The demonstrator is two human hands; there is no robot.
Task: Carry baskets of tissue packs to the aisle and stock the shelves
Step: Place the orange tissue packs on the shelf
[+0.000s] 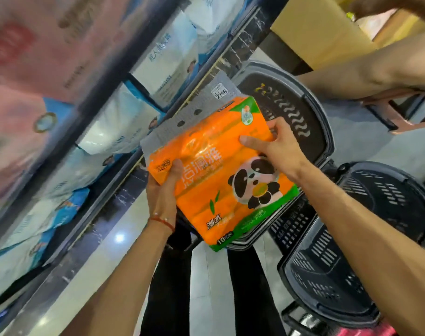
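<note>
Orange tissue pack [221, 170], L hand [163, 187] gripping edge, R hand [279, 146] fingers [251, 141] atop

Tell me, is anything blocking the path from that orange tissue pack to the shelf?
Nothing visible lies between. The left hand and right hand hold the orange pack beside the shelf, though its nearest tier is filled with white-and-blue packs.

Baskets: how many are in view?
2. One basket lies behind the held pack; the other sits at lower right, crossed by the right forearm. More may be hidden out of frame.
</note>
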